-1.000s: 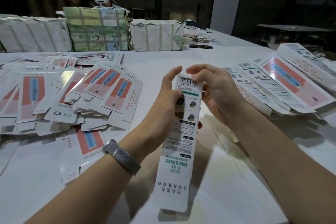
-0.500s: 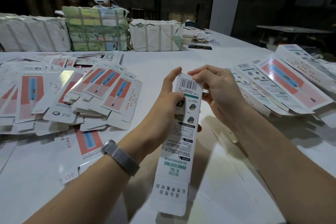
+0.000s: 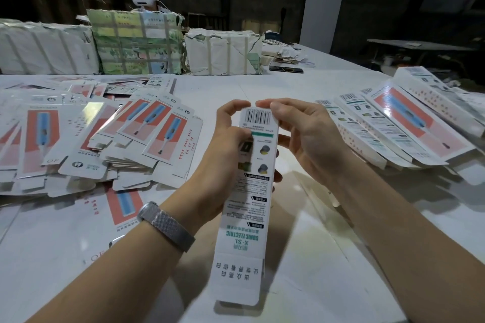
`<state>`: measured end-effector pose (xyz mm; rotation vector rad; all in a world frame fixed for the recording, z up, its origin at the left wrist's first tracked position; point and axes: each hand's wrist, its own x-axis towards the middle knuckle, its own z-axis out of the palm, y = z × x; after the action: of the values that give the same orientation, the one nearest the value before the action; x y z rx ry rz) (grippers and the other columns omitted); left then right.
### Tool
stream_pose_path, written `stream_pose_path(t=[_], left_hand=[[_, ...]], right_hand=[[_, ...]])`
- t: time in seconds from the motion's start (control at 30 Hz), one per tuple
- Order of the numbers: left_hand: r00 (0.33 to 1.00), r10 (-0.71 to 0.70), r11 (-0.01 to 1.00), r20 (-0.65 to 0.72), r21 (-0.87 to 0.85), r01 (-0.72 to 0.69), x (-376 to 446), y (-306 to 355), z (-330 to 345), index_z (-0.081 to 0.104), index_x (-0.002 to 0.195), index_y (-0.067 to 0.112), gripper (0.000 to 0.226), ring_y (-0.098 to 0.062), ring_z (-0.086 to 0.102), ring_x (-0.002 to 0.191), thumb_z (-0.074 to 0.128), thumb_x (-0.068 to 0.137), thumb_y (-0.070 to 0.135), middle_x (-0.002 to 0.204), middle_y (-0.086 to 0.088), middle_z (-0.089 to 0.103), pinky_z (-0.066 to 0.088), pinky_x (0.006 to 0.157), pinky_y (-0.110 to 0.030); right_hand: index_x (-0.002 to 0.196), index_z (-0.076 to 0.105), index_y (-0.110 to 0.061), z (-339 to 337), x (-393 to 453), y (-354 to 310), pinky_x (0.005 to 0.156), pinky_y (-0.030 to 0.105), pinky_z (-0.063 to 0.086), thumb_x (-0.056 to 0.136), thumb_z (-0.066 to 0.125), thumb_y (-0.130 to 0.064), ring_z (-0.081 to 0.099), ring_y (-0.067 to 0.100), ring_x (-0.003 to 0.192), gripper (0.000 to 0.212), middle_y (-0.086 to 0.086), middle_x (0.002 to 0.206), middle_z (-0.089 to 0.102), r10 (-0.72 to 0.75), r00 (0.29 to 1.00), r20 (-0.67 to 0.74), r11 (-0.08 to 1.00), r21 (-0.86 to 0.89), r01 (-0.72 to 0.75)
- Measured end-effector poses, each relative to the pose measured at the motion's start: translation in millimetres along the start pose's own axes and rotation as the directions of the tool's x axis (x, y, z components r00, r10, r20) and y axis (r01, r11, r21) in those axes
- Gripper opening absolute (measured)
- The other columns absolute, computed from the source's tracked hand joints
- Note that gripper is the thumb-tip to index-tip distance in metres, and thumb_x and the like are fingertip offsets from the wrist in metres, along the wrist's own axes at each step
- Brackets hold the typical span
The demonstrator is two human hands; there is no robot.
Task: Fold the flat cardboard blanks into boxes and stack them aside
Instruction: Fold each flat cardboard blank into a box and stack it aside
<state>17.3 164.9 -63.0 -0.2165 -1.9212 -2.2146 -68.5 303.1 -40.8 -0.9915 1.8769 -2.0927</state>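
Two hands close the far end of a long toothbrush box.

The box (image 3: 249, 191) is held above the table (image 3: 328, 257), its long axis running away from the person. The left hand (image 3: 225, 155) grips its side; the right hand (image 3: 301, 136) fingers (image 3: 265, 104) pinch the top flap. Flat blanks (image 3: 105, 139) lie left, folded boxes (image 3: 399, 126) right.

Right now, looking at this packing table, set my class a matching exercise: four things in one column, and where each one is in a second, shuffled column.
Things:
1. box with the barcode
2. flat blanks
3. folded boxes
4. wrapped bundles

Places:
A. along the table's far edge
B. spread over the table on the left
C. held between the left hand and right hand
D. piled on the table at the right

Pairs: 1-C, 2-B, 3-D, 4-A
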Motion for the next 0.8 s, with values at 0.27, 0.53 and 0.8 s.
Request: stream_pose_path(t=[0.27, 0.53, 0.8], left_hand=[[0.999, 0.04, 0.999, -0.034, 0.035, -0.039, 2, 1, -2, 0.039, 0.122, 0.04, 0.032, -0.04, 0.071, 0.068, 0.028, 0.105, 0.016, 0.083, -0.013, 0.073, 0.06, 0.056, -0.042], [0.973, 0.12, 0.992, -0.197, 0.049, -0.113, 10, -2, 3, 0.033, 0.118, 0.053, 0.036, -0.019, 0.072, 0.08, 0.033, 0.109, 0.019, 0.098, -0.007, 0.069, 0.061, 0.069, -0.039], [0.852, 0.239, 0.962, -0.466, -0.002, -0.271, 32, 10, 13, 0.028, 0.139, 0.019, 0.038, -0.008, 0.05, 0.074, 0.033, 0.106, 0.002, 0.106, 0.004, 0.045, 0.051, 0.052, -0.01]], right_hand=[[0.099, 0.074, -0.017, 2, -2, -1, 0.079, 0.043, 0.05, 0.101, 0.048, -0.022, 0.065, 0.02, 0.091, 0.027, 0.005, 0.091, 0.072, -0.002, 1.0, 0.026, 0.999, 0.033, 0.001], [0.138, 0.048, -0.039, 12, -1, -2, 0.101, 0.042, 0.048, 0.088, 0.054, -0.047, 0.058, 0.007, 0.118, 0.05, -0.016, 0.123, 0.062, 0.056, 0.998, 0.04, 0.993, 0.1, -0.059], [0.146, 0.043, -0.029, 20, -18, -17, 0.084, 0.032, 0.053, 0.082, 0.077, -0.03, 0.056, 0.013, 0.101, 0.073, 0.0, 0.121, 0.05, 0.002, 0.996, 0.089, 0.702, -0.709, 0.062]])
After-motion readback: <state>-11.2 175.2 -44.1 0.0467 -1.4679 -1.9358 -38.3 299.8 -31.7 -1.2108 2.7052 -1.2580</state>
